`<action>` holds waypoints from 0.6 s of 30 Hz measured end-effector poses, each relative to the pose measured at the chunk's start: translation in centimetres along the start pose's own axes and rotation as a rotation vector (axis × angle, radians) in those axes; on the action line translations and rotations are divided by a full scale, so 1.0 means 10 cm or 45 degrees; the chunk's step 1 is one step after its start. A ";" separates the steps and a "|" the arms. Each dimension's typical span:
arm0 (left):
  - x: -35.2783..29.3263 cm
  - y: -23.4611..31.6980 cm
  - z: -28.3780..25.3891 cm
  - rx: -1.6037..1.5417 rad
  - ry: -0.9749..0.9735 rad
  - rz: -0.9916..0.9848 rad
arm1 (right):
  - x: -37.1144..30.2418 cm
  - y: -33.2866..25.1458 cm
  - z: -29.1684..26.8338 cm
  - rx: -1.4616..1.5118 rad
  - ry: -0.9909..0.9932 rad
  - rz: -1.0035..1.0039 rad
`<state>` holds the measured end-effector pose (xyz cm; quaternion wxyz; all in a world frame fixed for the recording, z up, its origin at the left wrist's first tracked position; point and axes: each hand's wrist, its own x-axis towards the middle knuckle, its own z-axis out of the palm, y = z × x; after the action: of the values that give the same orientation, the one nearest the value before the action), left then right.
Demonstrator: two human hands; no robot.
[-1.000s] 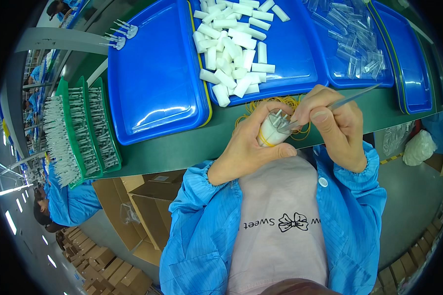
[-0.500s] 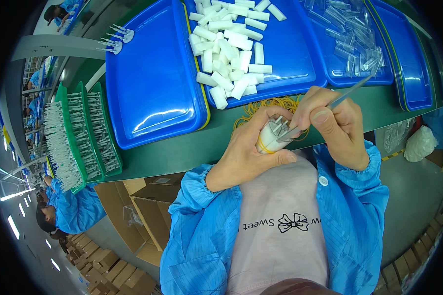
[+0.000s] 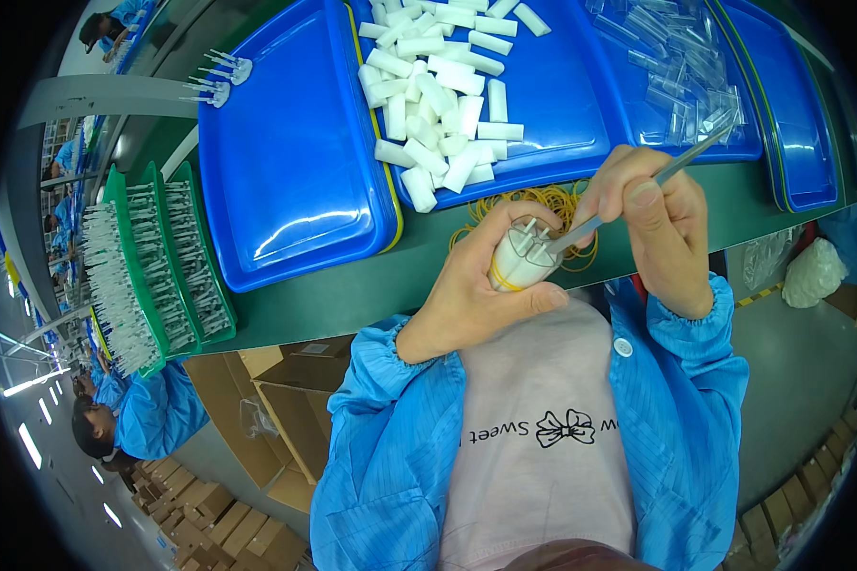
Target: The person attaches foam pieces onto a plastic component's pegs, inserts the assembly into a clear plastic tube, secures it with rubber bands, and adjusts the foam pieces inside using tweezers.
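My left hand (image 3: 471, 285) is closed around a short white cylindrical piece (image 3: 522, 261). A yellow rubber band (image 3: 505, 279) circles its lower part, and thin white prongs stick up from its top among clear-looking parts. My right hand (image 3: 652, 214) pinches a long, slim grey metal tool (image 3: 671, 171); its exact kind is unclear. The tool slants down to the left, with its lower tip at the top edge of the white piece. Behind both hands lies a heap of yellow rubber bands (image 3: 573, 202) on the green table.
White foam-like cylinders (image 3: 448, 95) fill part of a blue tray (image 3: 571, 105). Clear plastic pieces (image 3: 676, 57) lie in the tray to its right. At left are another blue tray (image 3: 295, 181) and green racks (image 3: 176, 262) of white pronged parts. An open cardboard box (image 3: 286, 409) stands below.
The metal tool's lower tip has shifted slightly up and now sits at the top edge of the white piece. The white piece is turned a little in my left hand.
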<state>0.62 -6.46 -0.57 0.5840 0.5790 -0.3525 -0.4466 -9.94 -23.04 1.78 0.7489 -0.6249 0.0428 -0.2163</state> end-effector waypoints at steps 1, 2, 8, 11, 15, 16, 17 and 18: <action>0.00 0.02 0.00 -0.061 -0.010 -0.073 | 0.01 0.00 -0.03 -0.043 -0.034 -0.055; -0.01 0.03 0.00 -0.062 -0.011 -0.074 | 0.01 -0.01 -0.03 -0.084 -0.040 -0.059; 0.01 0.07 0.05 -0.365 -0.016 -0.143 | 0.05 -0.04 -0.04 -0.090 -0.187 0.063; -0.01 0.06 0.05 -0.404 -0.012 -0.168 | 0.06 -0.01 -0.02 -0.148 -0.244 -0.032; -0.03 0.01 -0.03 -0.431 -0.095 -0.272 | 0.06 0.02 0.00 -0.425 -0.251 -0.266; -0.02 -0.01 -0.06 -0.401 -0.137 -0.261 | 0.05 0.05 0.01 -0.467 -0.234 -0.317; -0.02 0.01 -0.07 -0.399 -0.141 -0.261 | 0.04 0.06 0.01 -0.510 -0.216 -0.369; -0.03 0.04 -0.08 -0.502 -0.165 -0.340 | 0.04 0.06 0.02 -0.509 -0.214 -0.372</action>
<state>1.34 -5.91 -0.22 0.5976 0.4655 -0.2156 -0.6162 -9.37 -22.94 1.37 0.5722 -0.7759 -0.0683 -0.2568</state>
